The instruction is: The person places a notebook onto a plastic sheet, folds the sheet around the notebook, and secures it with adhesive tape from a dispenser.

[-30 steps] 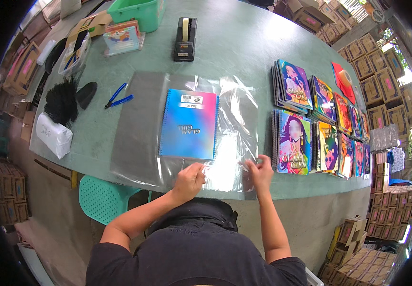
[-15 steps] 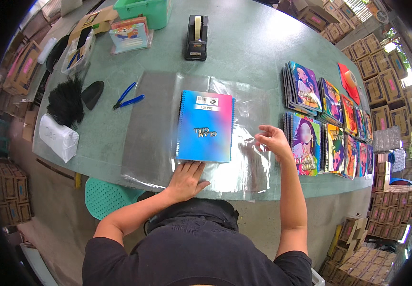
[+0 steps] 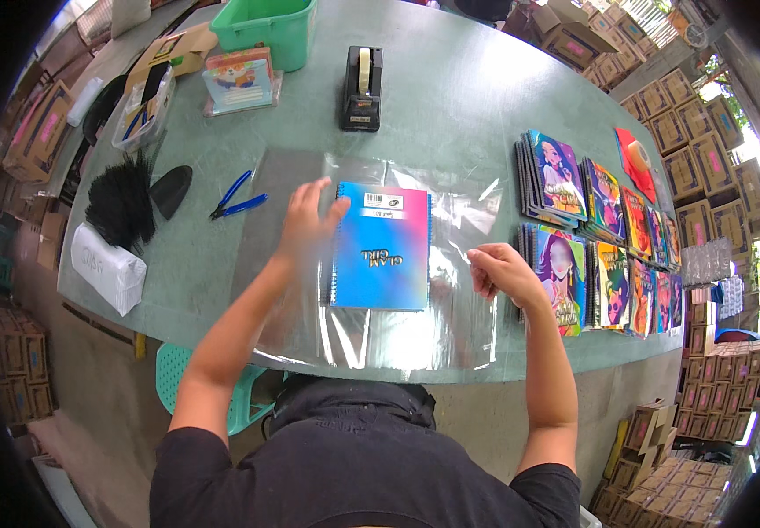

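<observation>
A blue-and-pink spiral notebook (image 3: 381,264) lies flat on a clear plastic sheet (image 3: 463,339), its cover lettering upside down. Wire coils show along both long edges of it. My left hand (image 3: 306,224), somewhat blurred, is at the notebook's upper left edge with fingers stretched out and holding nothing. Over the sheet's right edge is my right hand (image 3: 507,275), its fingers curled together; whether plastic is pinched in them is hidden. Blue-handled pliers (image 3: 239,198) lie left of the sheet, and a black tape dispenser (image 3: 363,92) stands beyond it.
Several stacks of colourful notebooks (image 3: 560,180) line the right side, near a red item with a tape roll (image 3: 639,157). At left are a black brush (image 3: 123,202) and a white pouch (image 3: 109,268). A green bin (image 3: 283,40) stands far left; a green stool (image 3: 182,383) is below the table.
My left hand has lifted from the notebook's near edge and moved away from me to its upper left side. The right hand remains by the sheet's right edge, its fingers more curled.
</observation>
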Demonstrator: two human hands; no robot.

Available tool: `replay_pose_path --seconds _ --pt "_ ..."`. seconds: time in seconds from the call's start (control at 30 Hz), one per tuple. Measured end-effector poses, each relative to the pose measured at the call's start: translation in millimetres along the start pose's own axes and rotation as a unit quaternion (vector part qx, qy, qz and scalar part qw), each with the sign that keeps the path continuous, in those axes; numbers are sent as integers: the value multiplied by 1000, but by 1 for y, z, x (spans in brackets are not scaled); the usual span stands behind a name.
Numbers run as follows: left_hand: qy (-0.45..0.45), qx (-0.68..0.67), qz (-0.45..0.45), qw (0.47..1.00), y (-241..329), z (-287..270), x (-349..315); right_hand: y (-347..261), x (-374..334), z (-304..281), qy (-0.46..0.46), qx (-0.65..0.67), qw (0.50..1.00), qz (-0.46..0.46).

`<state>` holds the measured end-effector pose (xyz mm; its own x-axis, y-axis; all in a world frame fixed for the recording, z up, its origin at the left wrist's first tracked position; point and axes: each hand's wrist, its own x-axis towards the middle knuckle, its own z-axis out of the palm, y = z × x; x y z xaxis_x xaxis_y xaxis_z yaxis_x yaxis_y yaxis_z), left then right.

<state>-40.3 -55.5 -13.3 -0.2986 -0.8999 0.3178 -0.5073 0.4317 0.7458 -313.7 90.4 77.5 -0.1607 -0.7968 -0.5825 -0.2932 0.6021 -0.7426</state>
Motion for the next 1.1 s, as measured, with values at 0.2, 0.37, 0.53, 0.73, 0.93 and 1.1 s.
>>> replay_pose_path --seconds 0.2,0.37,0.53,0.73,0.93,1.1 --pt "-140 -26 -1 990 -15 54 18 -34 36 56 -10 -269 949 -165" --pt "-114 -51 -21 992 -9 54 5 -4 77 125 34 -348 915 -201" --pt "-28 305 162 938 -13 57 9 1 73 139 71 -364 904 -213" --pt "-291 -117 115 942 68 105 60 -2 63 149 149 -360 899 -200" --pt "9 13 203 979 51 91 181 -8 63 156 143 -341 920 -134" --pt "-486 218 369 762 85 79 71 -8 45 158 169 -369 906 -118"
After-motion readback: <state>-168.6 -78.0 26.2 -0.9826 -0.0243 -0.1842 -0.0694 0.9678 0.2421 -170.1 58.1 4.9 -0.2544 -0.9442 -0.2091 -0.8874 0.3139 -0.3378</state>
